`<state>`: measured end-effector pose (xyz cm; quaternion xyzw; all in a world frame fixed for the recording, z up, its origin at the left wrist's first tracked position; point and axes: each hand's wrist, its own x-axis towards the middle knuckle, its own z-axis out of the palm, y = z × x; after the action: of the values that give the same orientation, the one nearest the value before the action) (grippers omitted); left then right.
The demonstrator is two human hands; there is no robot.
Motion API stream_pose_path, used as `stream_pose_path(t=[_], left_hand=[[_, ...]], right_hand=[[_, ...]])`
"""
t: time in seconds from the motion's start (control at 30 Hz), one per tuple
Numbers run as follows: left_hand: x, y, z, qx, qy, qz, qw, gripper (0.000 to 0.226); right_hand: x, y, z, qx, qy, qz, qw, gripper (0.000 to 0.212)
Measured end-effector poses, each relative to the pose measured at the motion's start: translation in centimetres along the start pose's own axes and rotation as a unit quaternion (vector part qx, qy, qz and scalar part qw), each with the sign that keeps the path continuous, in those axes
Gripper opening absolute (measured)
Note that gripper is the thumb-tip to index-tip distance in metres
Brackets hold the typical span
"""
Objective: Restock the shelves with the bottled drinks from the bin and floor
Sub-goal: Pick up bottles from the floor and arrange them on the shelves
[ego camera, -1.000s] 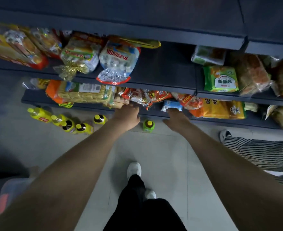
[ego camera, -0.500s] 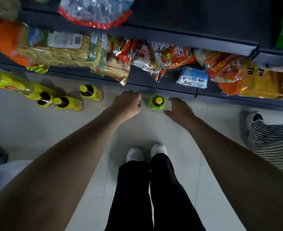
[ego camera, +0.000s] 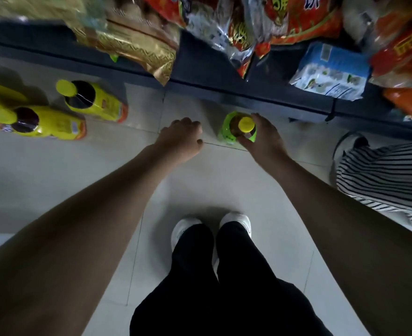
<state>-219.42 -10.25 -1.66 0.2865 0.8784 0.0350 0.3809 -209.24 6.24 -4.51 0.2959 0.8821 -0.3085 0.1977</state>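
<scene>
From the head view, the green bottle [ego camera: 232, 133] stands upright on the floor [ego camera: 54, 180], close in front of the bottom shelf [ego camera: 200, 78], its yellow cap facing the camera. The right hand [ego camera: 265, 141] grasps it from the right, a finger curled over the far side of the shoulder and the thumb against the near side, just below the cap. The left hand [ego camera: 180, 139] is just left of the bottle and not touching it, with a strip of tile between them; its fingers are curled under and hold nothing. The shelf's dark front edge runs slantwise across the top, and packs hang over it: a gold bag [ego camera: 139, 49] dips past the lip up and left of the hands, red bags [ego camera: 285, 20] crowd above the bottle, and a blue pack [ego camera: 331, 71] lies to the right. Three yellow bottles [ego camera: 95, 100] stand grouped at the left, well apart from the hands, with open tile between. To the right, a striped cloth [ego camera: 382, 175] and someone's shoe [ego camera: 348, 146] close off that side near the right forearm. The floor is pale tile with thin joints, dimly lit. The person's white shoes [ego camera: 185, 231] stand together below the hands, with bare tile on both sides.
</scene>
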Motion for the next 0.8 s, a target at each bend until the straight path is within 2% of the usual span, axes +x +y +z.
stream_pose_path(t=[0.27, 0.5, 0.8], left_hand=[[3.4, -1.2, 2.6, 0.011, -0.004, -0.004, 1.0, 0.038], [2.7, -1.2, 1.9, -0.007, -0.01, -0.009, 1.0, 0.036], [-2.6, 0.1, -0.5, -0.097, 0.012, -0.002, 0.995, 0.033]], right_hand=[[2.4, 1.8, 2.5, 0.12, 0.069, 0.008, 0.99, 0.055], [1.5, 1.4, 1.5, 0.097, 0.063, 0.011, 0.993, 0.053], [-3.4, -1.1, -3.6, 0.091, 0.054, 0.028, 0.994, 0.049]])
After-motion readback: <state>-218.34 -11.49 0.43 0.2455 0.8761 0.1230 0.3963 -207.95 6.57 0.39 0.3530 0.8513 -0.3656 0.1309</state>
